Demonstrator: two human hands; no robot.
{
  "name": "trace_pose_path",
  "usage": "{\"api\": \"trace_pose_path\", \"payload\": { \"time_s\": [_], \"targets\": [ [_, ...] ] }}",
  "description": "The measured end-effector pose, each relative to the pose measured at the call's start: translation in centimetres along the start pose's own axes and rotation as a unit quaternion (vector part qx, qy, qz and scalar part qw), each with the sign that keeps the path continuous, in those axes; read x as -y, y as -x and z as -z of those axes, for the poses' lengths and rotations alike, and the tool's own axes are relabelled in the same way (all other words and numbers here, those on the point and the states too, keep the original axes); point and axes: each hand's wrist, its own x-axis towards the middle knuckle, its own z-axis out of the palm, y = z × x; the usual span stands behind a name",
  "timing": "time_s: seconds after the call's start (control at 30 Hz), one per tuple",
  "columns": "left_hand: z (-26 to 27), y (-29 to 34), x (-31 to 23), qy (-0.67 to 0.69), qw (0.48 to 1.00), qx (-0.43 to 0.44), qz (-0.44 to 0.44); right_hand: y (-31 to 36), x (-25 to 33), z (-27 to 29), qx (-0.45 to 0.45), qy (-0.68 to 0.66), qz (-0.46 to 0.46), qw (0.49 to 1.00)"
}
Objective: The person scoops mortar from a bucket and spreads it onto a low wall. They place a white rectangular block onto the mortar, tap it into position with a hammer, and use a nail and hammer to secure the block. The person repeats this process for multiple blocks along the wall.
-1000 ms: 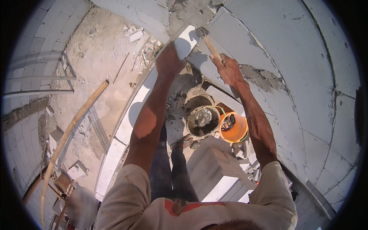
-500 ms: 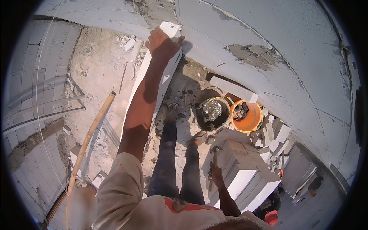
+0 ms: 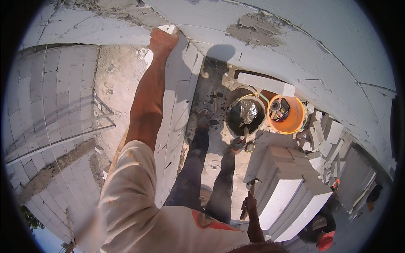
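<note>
My left arm (image 3: 147, 101) stretches forward along a narrow wall of pale blocks (image 3: 179, 84). At its far end, close to the corner with the big wall, my left hand (image 3: 163, 41) is closed over the top of a white block (image 3: 168, 28). Its palm side and part of its fingers are hidden. Low on the right, my right hand (image 3: 248, 205) is wrapped round the handle of a hammer (image 3: 254, 182), head up. That hand hangs beside a stack of pale blocks (image 3: 280, 189).
A dark bucket (image 3: 232, 126) with grey wet contents and an orange bucket (image 3: 297, 116) of tools stand ahead. Broken blocks (image 3: 325, 139) lie to the right. Another person in a red cap (image 3: 325, 241) is at lower right. Metal bars (image 3: 63, 143) stick out left.
The whole view has shifted, and more of the narrow wall's side shows. The left hand's fingers, spread before, are now drawn together. The hammer stays in my right hand, its head clearer now.
</note>
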Motion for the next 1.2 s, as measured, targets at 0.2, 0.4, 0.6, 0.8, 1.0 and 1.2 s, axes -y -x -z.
{"api": "trace_pose_path", "payload": {
  "time_s": [0.2,0.4,0.6,0.8,1.0,1.2],
  "targets": [
    [-0.7,0.5,0.7,-0.071,0.997,-0.038,-0.019,-1.2,3.6,-2.6,0.062,0.022,0.07,0.995],
    [-4.4,21.9,7.1,-0.062,0.934,0.047,-0.349,-11.4,7.2,-1.6,-0.03,0.24,0.169,0.956],
    [-2.2,52.3,24.0,-0.049,0.87,0.487,-0.059,-20.5,3.5,0.0,-0.212,0.555,0.246,0.766],
    [0.5,58.2,19.9,-0.116,0.87,0.467,0.106,-19.7,13.5,-5.6,-0.06,0.389,0.394,0.831],
    [-5.3,60.3,20.7,-0.21,0.881,0.414,0.092,-16.3,29.5,-20.1,0.023,0.032,0.183,0.982],
    [-6.7,59.4,22.4,-0.191,0.892,0.405,0.063,-29.7,32.6,-19.6,0.004,0.598,0.403,0.693]
  ]
}}
